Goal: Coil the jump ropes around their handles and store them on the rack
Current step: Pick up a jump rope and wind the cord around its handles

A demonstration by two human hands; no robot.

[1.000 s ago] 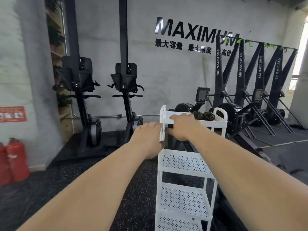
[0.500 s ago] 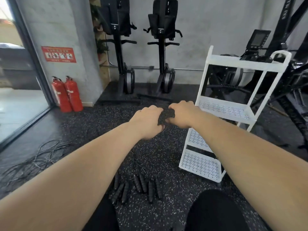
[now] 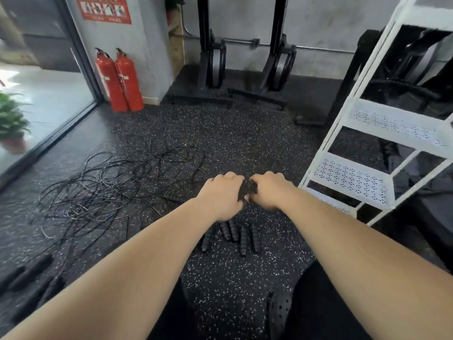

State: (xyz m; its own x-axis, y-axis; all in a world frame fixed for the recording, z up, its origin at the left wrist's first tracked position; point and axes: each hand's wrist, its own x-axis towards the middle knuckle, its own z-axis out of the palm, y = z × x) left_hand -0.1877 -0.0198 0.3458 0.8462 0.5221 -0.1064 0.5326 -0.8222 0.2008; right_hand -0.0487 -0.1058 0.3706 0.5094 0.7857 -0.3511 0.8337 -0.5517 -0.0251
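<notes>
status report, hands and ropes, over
Left hand and right hand grip one dark bundle between them. Loose handles, tangled ropes on floor. Rack to the right, nothing blocking.

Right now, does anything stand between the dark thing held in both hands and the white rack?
Nothing visible does. The left hand and right hand hold the dark thing left of the white rack; only speckled floor lies between.

Both arms bare: L forearm point(image 3: 137, 261), R forearm point(image 3: 355, 241) uncovered right to frame edge. Left grip point(image 3: 220, 195) and right grip point(image 3: 268, 190) bare too, one nail tip showing. Lower body in plain black trousers point(image 3: 318, 303), fabric matte, length unclear. Black shoe point(image 3: 279, 312) w/ rows of round holes, clog-type, seen btm of view.
</notes>
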